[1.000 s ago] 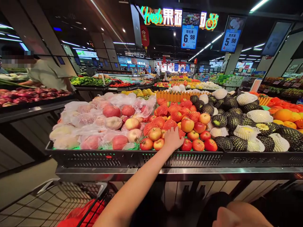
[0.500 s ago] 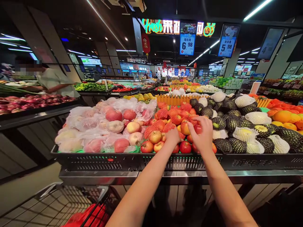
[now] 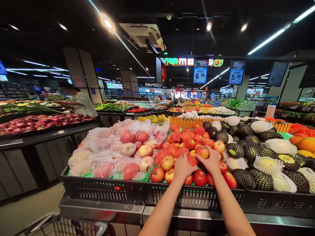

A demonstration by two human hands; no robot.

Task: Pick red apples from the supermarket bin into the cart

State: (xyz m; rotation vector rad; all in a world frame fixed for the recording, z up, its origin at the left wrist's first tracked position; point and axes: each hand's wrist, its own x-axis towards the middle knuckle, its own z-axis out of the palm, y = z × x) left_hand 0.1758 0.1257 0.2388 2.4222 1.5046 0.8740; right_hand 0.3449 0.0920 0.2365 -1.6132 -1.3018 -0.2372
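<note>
My right hand is closed around a red-yellow apple, thumb on its near left side and fingers over the right. Close by on the left, my left hand reaches down among the apples, its thumb and fingers around an apple in red foam netting; its fingertips are partly hidden. Bare apples lie about both hands, among them a red apple at the front and a yellowish apple to the left. Another pale red apple sits just beyond my right hand.
A black slatted crate edges the display in front of me. Bagged apples fill its left, dark-netted fruit its right. A shopping cart stands below left. A person stands beyond the red onions.
The view has tilted up and swung slightly left. My right hand now has the red-yellow apple in its grasp and is closer to my left hand. A pale red apple now shows beyond it.
</note>
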